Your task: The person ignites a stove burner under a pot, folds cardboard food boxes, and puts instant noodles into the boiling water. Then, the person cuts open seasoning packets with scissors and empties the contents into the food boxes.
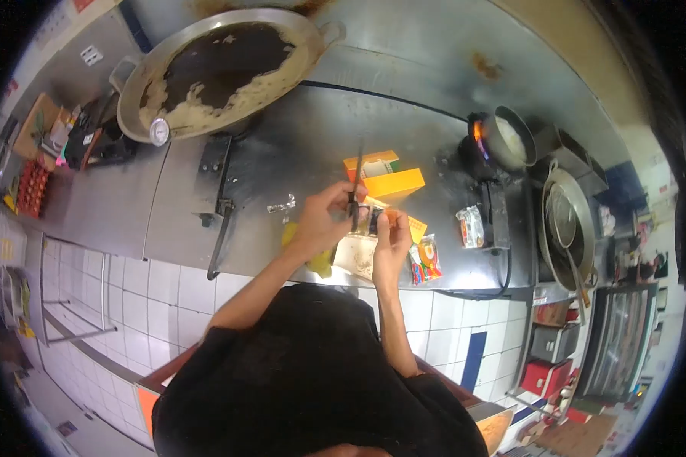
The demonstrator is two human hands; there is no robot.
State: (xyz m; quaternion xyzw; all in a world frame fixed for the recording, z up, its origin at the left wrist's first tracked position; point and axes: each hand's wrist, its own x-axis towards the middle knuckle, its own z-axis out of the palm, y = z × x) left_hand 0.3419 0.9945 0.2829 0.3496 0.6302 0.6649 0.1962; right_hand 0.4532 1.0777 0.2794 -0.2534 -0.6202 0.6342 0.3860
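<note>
A small packet (369, 219), partly dark, is between a person's two hands, over the near part of a steel counter (312, 145). The right hand (392, 236) pinches its right side; the left hand (329, 213) pinches a long, thin dark tool (360, 164) pointing away from the body. Just beyond lies an opened yellow box (392, 183); nearer right, a colourful packet (426, 261). Farther right, a pan (513, 137) sits by a flame (479, 132); far left, a wide wok (131, 107) holds dark liquid (225, 65).

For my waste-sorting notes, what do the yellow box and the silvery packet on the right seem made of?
The yellow box: probably thin cardboard with a smooth finish; flat sides and straight edges suggest it. The silvery packet: shiny, crinkled plastic film or foil, judging by bright glints; I cannot tell which.
</note>
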